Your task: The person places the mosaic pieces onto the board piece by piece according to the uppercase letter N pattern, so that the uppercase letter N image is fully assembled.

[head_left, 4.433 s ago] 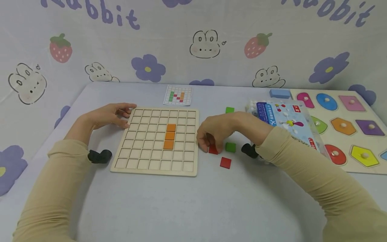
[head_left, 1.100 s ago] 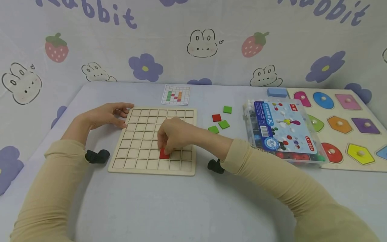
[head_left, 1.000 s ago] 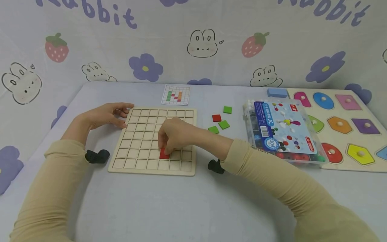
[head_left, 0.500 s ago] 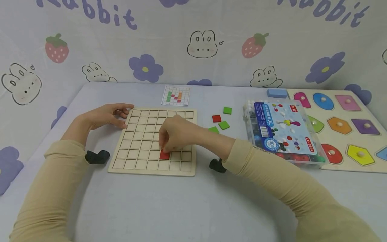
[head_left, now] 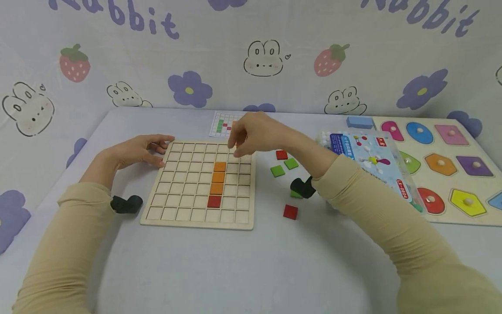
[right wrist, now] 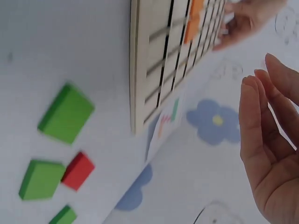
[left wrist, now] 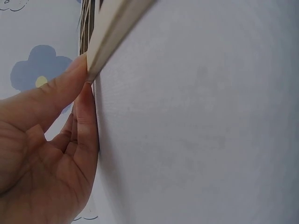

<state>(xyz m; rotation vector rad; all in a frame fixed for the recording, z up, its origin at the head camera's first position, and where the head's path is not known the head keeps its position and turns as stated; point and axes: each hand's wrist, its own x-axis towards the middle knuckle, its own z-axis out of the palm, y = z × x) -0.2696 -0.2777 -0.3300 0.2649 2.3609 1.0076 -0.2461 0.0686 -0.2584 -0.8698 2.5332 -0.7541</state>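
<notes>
A wooden grid board (head_left: pixel 196 226) lies on the table in the head view. Three orange tiles (head_left: pixel 217 177) run down one of its columns, with a red tile (head_left: pixel 214 201) in the square below them. My left hand (head_left: pixel 133 150) is at the board's upper left corner, thumb and index fingertip touching its edge; the thumb (left wrist: pixel 70 84) is seen against the rim in the left wrist view. Over the board's upper right part hovers my right hand (head_left: pixel 259 133), fingers loosely bent, a gap between thumb and fingertips and nothing held. It partly covers the pattern card (head_left: pixel 221 125).
Right of the board lie loose tiles: a red tile (head_left: pixel 281 155), green tiles (head_left: pixel 277 171) and another red tile (head_left: pixel 290 212). My right forearm crosses a clear plastic case (head_left: pixel 376 157). Beyond it are a knobbed shape puzzle (head_left: pixel 443 139) and a blue block (head_left: pixel 359 122).
My right hand has set a red tile into the board below the orange ones, let go, and moved up and right. The left hand has stayed at the board's edge.
</notes>
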